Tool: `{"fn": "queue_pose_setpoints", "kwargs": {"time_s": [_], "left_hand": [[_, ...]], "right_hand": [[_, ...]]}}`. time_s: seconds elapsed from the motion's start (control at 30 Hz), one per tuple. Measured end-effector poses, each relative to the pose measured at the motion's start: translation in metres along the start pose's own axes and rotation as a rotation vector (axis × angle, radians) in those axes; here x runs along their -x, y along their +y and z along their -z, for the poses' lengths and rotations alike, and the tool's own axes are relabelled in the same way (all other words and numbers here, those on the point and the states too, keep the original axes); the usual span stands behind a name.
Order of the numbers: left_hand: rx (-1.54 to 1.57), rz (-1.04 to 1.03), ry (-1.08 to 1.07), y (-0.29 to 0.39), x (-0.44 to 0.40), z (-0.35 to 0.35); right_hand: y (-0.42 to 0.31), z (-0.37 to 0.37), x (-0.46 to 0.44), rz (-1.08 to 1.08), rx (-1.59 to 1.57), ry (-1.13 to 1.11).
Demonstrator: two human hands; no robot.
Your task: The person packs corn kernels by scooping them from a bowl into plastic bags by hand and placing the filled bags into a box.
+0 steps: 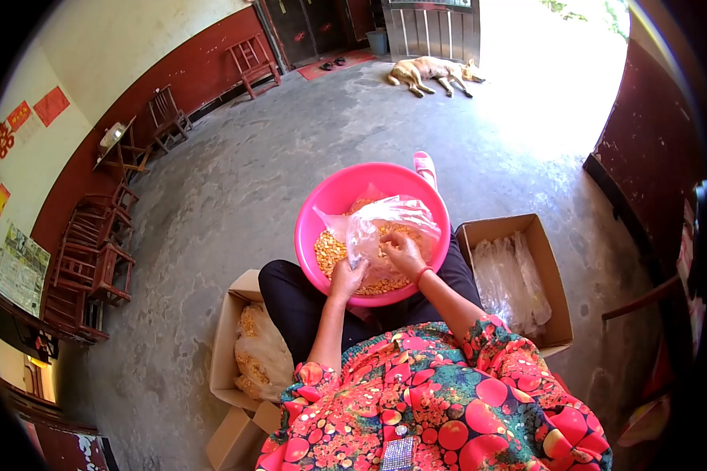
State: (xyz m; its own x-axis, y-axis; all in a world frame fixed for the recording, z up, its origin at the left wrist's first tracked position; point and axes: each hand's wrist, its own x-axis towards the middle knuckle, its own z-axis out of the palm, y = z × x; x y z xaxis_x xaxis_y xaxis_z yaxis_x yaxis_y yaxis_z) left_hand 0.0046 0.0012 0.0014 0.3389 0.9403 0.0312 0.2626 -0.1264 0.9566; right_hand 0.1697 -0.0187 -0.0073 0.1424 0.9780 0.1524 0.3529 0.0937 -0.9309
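A pink basin rests on my lap with yellow kernels in it. Over the kernels lies a clear plastic bag, its upper part spread toward the basin's far side. My left hand is closed on the near left edge of the bag. My right hand, with a red band at the wrist, is at the bag's right part, its fingers bent together; what they hold, if anything, is too small to make out.
A cardboard box of clear bags stands at the right, another box with filled bags at the left. A dog lies near the doorway. Wooden chairs line the left wall.
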Motion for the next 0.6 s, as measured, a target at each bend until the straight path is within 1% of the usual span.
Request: {"fn": "queue_pose_setpoints", "kwargs": {"time_s": [0.07, 0.1, 0.13, 0.2, 0.23, 0.3, 0.33, 0.37, 0.4, 0.47, 0.5, 0.57, 0.6], "left_hand": [[0.073, 0.016, -0.047, 0.0, 0.0, 0.0], [0.073, 0.016, -0.047, 0.001, 0.0, 0.0], [0.081, 0.024, -0.046, 0.001, 0.0, 0.0], [0.089, 0.033, -0.045, 0.001, 0.0, 0.0], [0.109, 0.036, -0.053, 0.001, 0.0, 0.0], [0.129, 0.038, -0.061, 0.001, 0.0, 0.001], [0.208, 0.062, -0.061, 0.001, 0.0, 0.002], [0.287, 0.087, -0.061, 0.002, 0.0, 0.003], [0.287, 0.087, -0.061, 0.003, 0.001, 0.004], [0.445, 0.058, -0.094, 0.005, 0.0, 0.008], [0.445, 0.058, -0.094, 0.004, 0.0, 0.009], [0.519, 0.077, -0.012, 0.003, -0.002, 0.01], [0.519, 0.077, -0.012, 0.009, -0.001, 0.01]], "right_hand": [[0.016, 0.0, -0.006, -0.109, -0.022, 0.195], [0.023, -0.002, -0.009, -0.077, 0.04, 0.251], [0.03, -0.003, -0.009, -0.078, 0.04, 0.251], [0.022, -0.002, -0.006, -0.006, 0.154, 0.361], [0.017, -0.001, -0.005, -0.006, 0.153, 0.361], [0.012, 0.0, -0.003, -0.039, 0.198, 0.45], [0.012, -0.001, -0.003, -0.039, 0.198, 0.451], [0.014, -0.001, -0.004, -0.083, 0.188, 0.472], [0.015, -0.002, -0.004, -0.126, 0.178, 0.494], [0.022, -0.003, -0.006, -0.173, 0.149, 0.514], [0.027, -0.003, -0.007, -0.188, 0.13, 0.515], [0.041, -0.006, -0.01, -0.165, 0.068, 0.468], [0.051, -0.008, -0.012, -0.142, 0.023, 0.432]]}}
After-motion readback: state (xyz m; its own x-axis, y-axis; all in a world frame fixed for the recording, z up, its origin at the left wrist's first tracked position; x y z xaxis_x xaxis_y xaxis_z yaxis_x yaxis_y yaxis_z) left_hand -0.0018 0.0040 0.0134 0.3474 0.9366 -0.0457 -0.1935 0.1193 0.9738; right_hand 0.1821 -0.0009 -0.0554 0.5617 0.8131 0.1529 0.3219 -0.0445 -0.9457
